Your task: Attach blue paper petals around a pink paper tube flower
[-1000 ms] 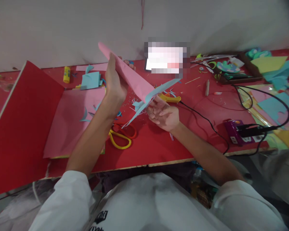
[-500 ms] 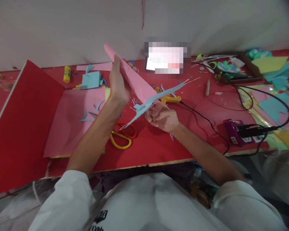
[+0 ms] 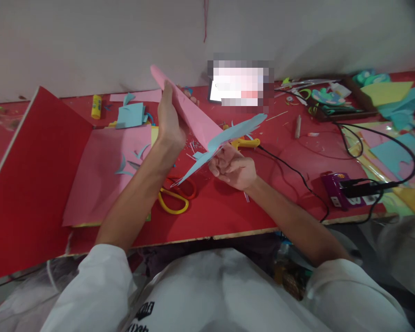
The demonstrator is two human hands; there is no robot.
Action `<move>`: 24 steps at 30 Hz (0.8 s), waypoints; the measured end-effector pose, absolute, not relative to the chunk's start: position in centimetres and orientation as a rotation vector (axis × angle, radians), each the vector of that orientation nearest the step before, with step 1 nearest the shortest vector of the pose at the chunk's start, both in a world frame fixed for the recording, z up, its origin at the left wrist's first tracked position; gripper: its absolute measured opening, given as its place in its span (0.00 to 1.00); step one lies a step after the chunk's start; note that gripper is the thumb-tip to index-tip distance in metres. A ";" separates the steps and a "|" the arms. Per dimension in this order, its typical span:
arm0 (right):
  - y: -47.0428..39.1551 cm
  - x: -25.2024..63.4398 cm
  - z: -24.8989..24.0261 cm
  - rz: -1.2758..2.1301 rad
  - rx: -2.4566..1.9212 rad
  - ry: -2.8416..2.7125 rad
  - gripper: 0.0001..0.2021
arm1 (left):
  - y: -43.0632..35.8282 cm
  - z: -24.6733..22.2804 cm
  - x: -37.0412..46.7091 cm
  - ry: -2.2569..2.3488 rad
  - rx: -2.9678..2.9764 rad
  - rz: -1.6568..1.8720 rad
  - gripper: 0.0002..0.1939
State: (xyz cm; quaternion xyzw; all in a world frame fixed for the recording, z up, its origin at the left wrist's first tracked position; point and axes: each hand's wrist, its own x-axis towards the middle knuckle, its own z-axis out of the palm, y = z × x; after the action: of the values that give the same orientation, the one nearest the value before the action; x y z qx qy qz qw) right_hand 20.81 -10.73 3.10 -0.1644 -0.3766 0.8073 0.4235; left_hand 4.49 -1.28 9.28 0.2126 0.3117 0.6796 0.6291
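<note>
My left hand (image 3: pixel 170 122) is wrapped around a sheet of pink paper (image 3: pixel 197 113), holding it tilted above the red table, with some fingertips showing behind it. A light blue paper cutout (image 3: pixel 240 131) with two long wing-like parts lies across the sheet's lower end. Just below, my right hand (image 3: pixel 235 168) has its fingers curled against the cutout; the exact contact is partly hidden. Scissors with yellow and red handles (image 3: pixel 175 210) lie on the table beneath, near my left forearm. A yellow glue gun (image 3: pixel 247 143) with a black cord rests behind my right hand.
At left, a red board (image 3: pixel 27 184) stands tilted beside pink sheets (image 3: pixel 90 175) with blue scraps. A glue stick (image 3: pixel 96 107) and a lit screen (image 3: pixel 238 85) are at the back. To the right are a purple power box (image 3: pixel 342 191), cables and a brown tray (image 3: pixel 363 94).
The cutout's right wing has tipped, showing more of its face, and a thin stick on the table is now clear of it. Both hands stay nearly in place.
</note>
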 end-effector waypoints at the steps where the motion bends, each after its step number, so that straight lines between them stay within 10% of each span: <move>1: -10.7 20.8 3.2 2.018 -0.412 -0.934 0.21 | -1.2 9.2 4.4 0.716 0.496 1.554 0.14; 24: -10.7 20.8 3.3 2.039 -0.352 -0.908 0.33 | -0.7 9.2 3.7 0.704 0.493 1.619 0.21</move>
State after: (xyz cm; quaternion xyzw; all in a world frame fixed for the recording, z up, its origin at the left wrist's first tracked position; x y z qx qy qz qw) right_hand 20.80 -10.65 3.34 -0.1410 -0.3634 0.8160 0.4268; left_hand 3.70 -0.70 9.25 0.2133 0.3046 0.7008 0.6088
